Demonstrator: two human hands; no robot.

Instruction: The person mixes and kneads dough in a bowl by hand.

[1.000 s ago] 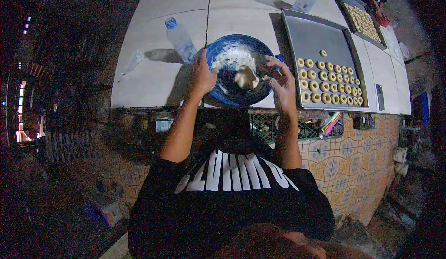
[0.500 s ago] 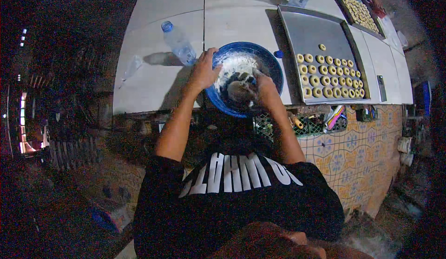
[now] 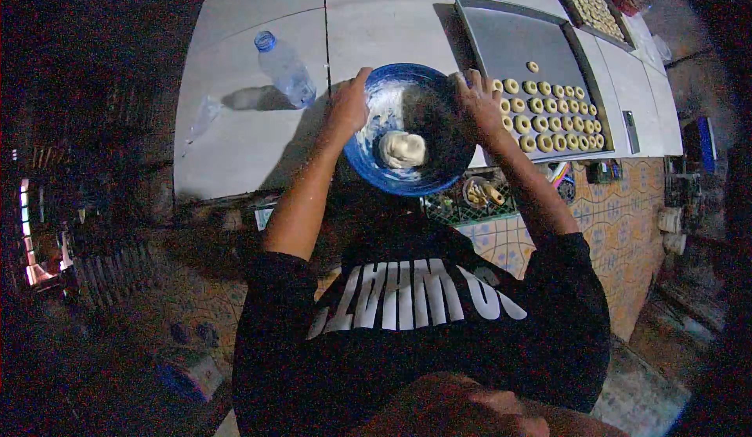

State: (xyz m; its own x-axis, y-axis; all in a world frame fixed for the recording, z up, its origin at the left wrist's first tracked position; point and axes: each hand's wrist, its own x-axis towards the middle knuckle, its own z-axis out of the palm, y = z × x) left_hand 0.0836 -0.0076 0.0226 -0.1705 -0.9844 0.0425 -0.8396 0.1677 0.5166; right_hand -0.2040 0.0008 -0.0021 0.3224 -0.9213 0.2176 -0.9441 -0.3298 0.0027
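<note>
A round blue basin [image 3: 363, 163] sits at the near edge of the table, its inner wall smeared with white. In its near part rests a pale lump of dough [image 3: 403, 149]; the far right inside is in dark shadow. My left hand [image 3: 350, 110] grips the basin's left rim. At the opposite side, my right hand [image 3: 476, 106] is closed over the right rim, its fingers bent.
Right of the basin stands a metal tray [image 3: 517, 37] with rows of ring-shaped dough pieces. A clear plastic bottle [image 3: 286, 73] is at left. A phone [image 3: 630, 131] lies right of the tray. Beyond is another filled tray [image 3: 591, 8]. A green crate [image 3: 470, 210] sits below the table.
My right hand has come out of the basin and now holds its right rim. The dough has become a lump in plain view. The whole view has shifted slightly.
</note>
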